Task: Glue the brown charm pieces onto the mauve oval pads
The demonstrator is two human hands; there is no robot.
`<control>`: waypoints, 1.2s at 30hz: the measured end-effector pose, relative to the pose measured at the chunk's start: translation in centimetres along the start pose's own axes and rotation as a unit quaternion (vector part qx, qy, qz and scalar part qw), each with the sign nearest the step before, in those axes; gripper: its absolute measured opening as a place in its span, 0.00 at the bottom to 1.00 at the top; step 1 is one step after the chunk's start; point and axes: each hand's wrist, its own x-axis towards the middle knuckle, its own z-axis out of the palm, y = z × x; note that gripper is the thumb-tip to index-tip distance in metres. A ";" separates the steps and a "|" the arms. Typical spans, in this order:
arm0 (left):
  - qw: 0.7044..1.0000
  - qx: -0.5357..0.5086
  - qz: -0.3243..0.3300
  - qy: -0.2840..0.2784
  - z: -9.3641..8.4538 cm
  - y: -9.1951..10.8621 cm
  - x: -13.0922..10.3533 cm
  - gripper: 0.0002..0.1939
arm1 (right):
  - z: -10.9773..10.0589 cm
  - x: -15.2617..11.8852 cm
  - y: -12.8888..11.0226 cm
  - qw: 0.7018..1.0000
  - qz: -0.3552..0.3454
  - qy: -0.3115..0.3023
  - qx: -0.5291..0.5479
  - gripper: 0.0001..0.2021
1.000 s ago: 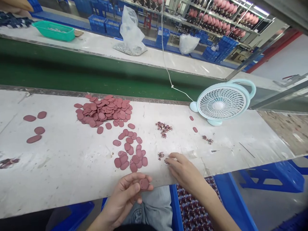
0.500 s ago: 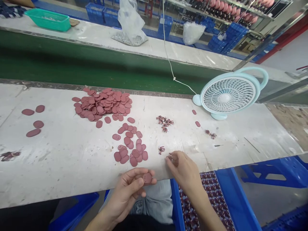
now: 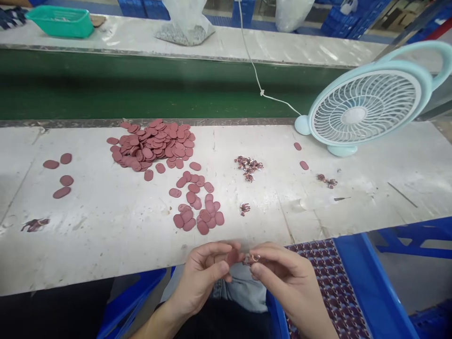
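Between the thumb and fingers of my left hand (image 3: pixel 206 273) is a reddish oval disc (image 3: pixel 232 257), tilted on edge. My right hand (image 3: pixel 282 273) pinches a small dark red piece with a pale loop (image 3: pixel 254 258), close beside the disc; whether the two touch is unclear. Both hands are over the table's front edge. Beyond them lie loose oval discs (image 3: pixel 203 228) and a large heap of the same discs (image 3: pixel 155 146). A small cluster of dark red pieces (image 3: pixel 245 209) and a bigger cluster (image 3: pixel 249 165) lie on the white table (image 3: pixel 134 235).
At the back right stands a light blue fan (image 3: pixel 367 108) with a white cord (image 3: pixel 261 92). A blue crate (image 3: pixel 377 287) holding rows of dark red parts is below the table at right. Four-sided green tray (image 3: pixel 63 22) and a plastic bag (image 3: pixel 185 28) sit on the far shelf.
My right hand has lifted off the table with the small piece and come over to my left hand. The disc in my left hand has turned. The camera view has tilted downward.
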 end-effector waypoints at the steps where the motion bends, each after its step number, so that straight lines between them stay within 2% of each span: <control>1: 1.000 0.010 0.004 -0.009 0.0 0.0 0.0 0.09 | 0.3 -0.2 -0.1 1.000 0.009 -0.009 0.014 0.09; 6: 0.997 0.041 0.026 -0.065 0.0 -0.1 -0.2 0.11 | 1.5 -0.2 -0.4 0.999 0.014 -0.008 0.045 0.08; 10: 0.996 0.034 0.037 -0.071 0.1 -0.4 -0.2 0.12 | 1.8 -0.2 -0.5 1.000 0.003 0.003 0.022 0.07; 13: 0.998 0.012 0.036 -0.058 0.1 -0.7 -0.2 0.11 | 1.8 -0.1 -0.4 1.000 0.010 0.007 0.018 0.06; 18: 0.997 0.042 0.059 -0.025 0.1 -1.3 -0.2 0.04 | 1.9 0.0 -0.3 0.997 0.039 0.008 0.063 0.06; 24: 0.995 0.044 0.089 0.030 0.8 -1.7 -0.3 0.02 | 2.3 0.3 -0.1 0.992 0.055 0.019 0.113 0.06; 28: 0.996 0.038 0.079 0.031 1.1 -1.8 -0.2 0.02 | 2.1 0.5 -0.2 0.990 0.061 0.002 0.124 0.05; 36: 0.995 0.029 0.082 0.042 1.7 -1.7 -0.4 0.05 | 2.5 0.5 -0.5 0.994 0.030 0.019 0.104 0.06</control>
